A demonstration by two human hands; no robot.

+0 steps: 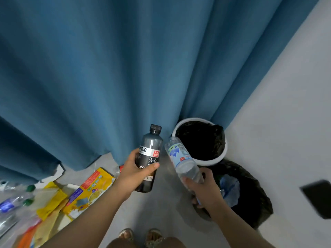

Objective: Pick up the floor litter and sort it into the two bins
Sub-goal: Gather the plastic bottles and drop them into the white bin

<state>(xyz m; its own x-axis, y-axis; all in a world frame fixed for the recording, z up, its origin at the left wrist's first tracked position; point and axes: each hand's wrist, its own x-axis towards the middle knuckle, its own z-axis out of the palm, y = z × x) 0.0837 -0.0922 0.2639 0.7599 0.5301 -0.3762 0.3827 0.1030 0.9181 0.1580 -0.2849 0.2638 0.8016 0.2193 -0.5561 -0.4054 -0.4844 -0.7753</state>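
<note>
– Blue curtain (107, 68), heavy folds, fills everything beyond both hands and hangs down to the floor. What is to the right of it?

– A white wall (286, 104), running past the right hand, with a dark flat object (317, 197) on it that is too blurred to name. Grey floor (161, 208) lies under both arms.

– And the bins?

– Two, both on the right hand's side. A white bin (211, 162) with a black liner stands just beyond the right hand, its far rim tucked against a curtain fold. A black-bagged bin (258, 197) sits under and right of that hand, and the wrist covers part of its mouth. Some crumpled bluish plastic (231, 190) shows inside.

– The litter?

– Left of the left forearm is a heap of yellow packets (93, 185), with clear bottles (10, 206) farther left, blurred.

– The hands themselves?

– The left hand (136, 174) is wrapped round a dark bottle (149, 149), capped and nearly upright in front of the curtain. The right hand (206, 192) grips the base of a clear bottle (180, 156), which is tilted so its neck points at the white bin's near rim. The two bottles are close together but apart.

– Anything smaller?

– Sandalled feet (141, 237) below the arms, and green caps (30, 188) in the heap.
</note>
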